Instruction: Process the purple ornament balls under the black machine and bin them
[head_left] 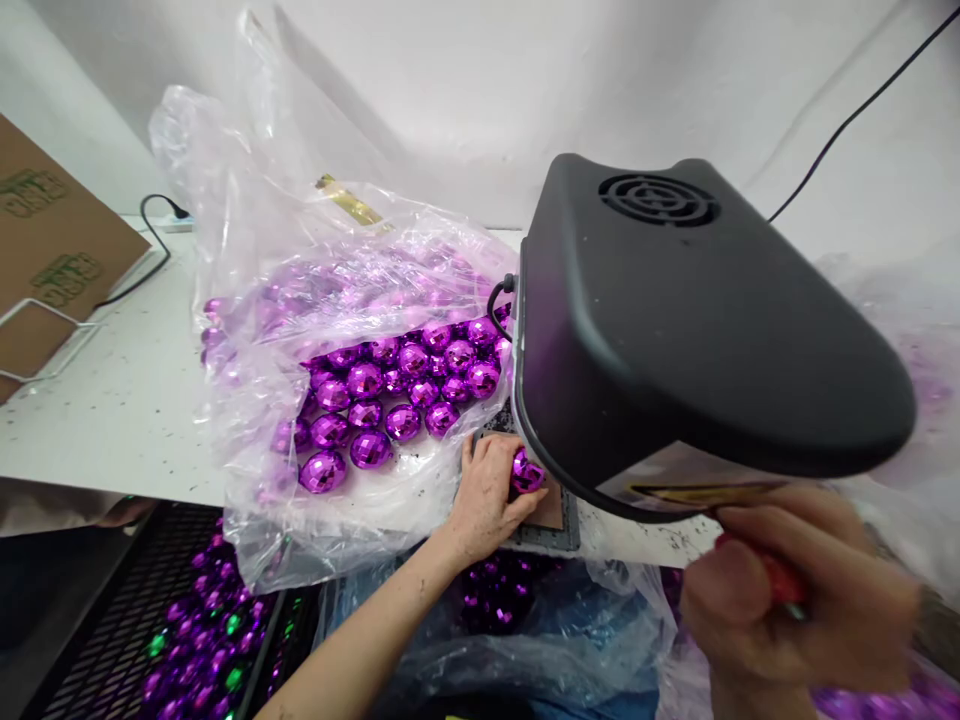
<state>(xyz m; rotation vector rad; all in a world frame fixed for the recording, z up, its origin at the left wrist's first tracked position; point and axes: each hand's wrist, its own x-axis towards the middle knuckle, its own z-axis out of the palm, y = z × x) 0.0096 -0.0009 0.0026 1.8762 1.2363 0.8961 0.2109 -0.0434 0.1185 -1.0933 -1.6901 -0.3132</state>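
Note:
My left hand [487, 493] is closed round a shiny purple ball [526, 471], fingers and thumb at its sides. It holds the ball over a small brown pad [551, 505] on a grey base plate, beneath a black machine housing [675, 330]. My right hand [795, 600], slightly blurred, grips a red handle [784, 580] below the housing's right end. Beside my left hand, an open clear plastic bag [262, 530] holds many purple faceted balls [365, 380]. The housing hides whatever lies directly under its front.
Below the white table [90, 440], a black crate [97, 610] holds purple balls and a few green ones. More purple balls sit in a plastic bag at my lap. A cardboard box [60, 230] and a wire rack stand at left. Black cables run at the back.

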